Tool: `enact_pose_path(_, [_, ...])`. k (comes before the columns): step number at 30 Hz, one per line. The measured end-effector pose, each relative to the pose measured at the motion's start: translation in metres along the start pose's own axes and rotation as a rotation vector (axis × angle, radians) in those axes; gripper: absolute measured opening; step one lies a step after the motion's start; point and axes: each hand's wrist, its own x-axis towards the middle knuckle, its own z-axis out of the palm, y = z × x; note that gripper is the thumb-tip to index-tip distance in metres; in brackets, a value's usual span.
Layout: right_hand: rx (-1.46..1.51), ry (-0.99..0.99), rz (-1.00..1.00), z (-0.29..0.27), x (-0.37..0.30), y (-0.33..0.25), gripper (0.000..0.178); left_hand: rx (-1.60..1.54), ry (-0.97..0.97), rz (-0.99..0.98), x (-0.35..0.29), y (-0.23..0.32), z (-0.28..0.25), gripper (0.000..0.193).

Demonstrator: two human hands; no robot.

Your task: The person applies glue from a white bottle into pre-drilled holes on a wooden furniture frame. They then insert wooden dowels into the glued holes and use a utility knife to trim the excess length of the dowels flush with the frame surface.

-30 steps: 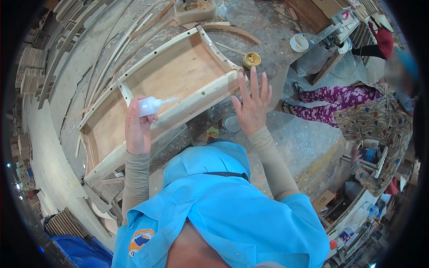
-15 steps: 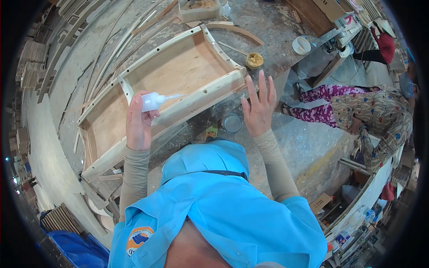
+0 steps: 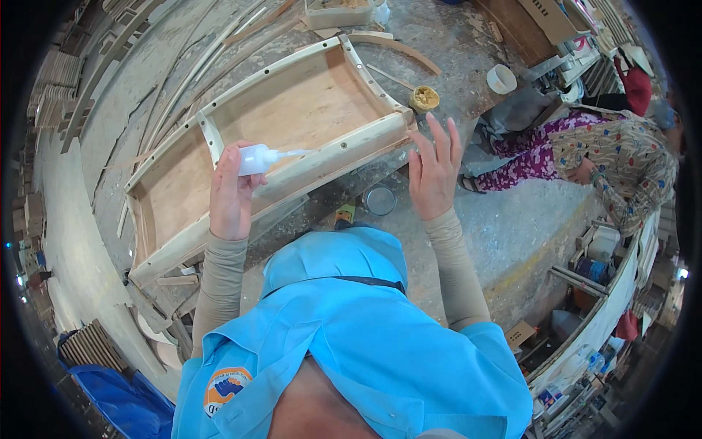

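Note:
My left hand (image 3: pixel 231 196) is closed around a small white squeeze bottle (image 3: pixel 254 159) with a long pale nozzle, held sideways and pointing right. Behind the bottle lies a pale wooden frame (image 3: pixel 344 145) with curved ends, a cross rail and a thin wooden panel inside; small dark holes dot its rails. My right hand (image 3: pixel 434 174) is raised near the frame's right corner, fingers apart, with nothing visible in it. Just beyond that hand stands a small tub of yellowish paste (image 3: pixel 424 99). A thin stick (image 3: pixel 390 76) lies beside the tub.
A white cup (image 3: pixel 501 79) stands at the back right, and a plastic container (image 3: pixel 338 16) at the back. Long wooden strips (image 3: pixel 212 55) lie at the far left. A round clear container (image 3: pixel 380 200) sits below the frame. Another person (image 3: pixel 607 157) is at the right.
My right hand has shifted slightly right, its fingers a little more bent. My left hand still holds the bottle. The person at the right has changed posture. The whole view has shifted slightly.

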Motion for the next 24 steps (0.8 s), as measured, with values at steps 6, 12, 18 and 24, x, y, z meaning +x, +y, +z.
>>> enact_pose_path(6, [-0.032, -0.034, -0.093, -0.001, 0.009, 0.007, 0.021, 0.004, -0.015, 0.017, -0.002, 0.001, -0.003, 0.036])
enact_pose_path(12, [-0.041, -0.025, -0.088, 0.002, 0.016, 0.005, 0.024, -0.013, -0.004, 0.012, -0.006, -0.002, -0.005, 0.037])
enact_pose_path(18, [0.059, -0.065, -0.102, 0.002, 0.020, -0.003, 0.025, -0.010, 0.001, 0.018, -0.006, -0.003, -0.007, 0.036])
enact_pose_path(24, [0.105, -0.055, -0.133, -0.001, 0.019, -0.010, 0.026, -0.016, -0.001, 0.008, -0.006, -0.001, -0.005, 0.036])
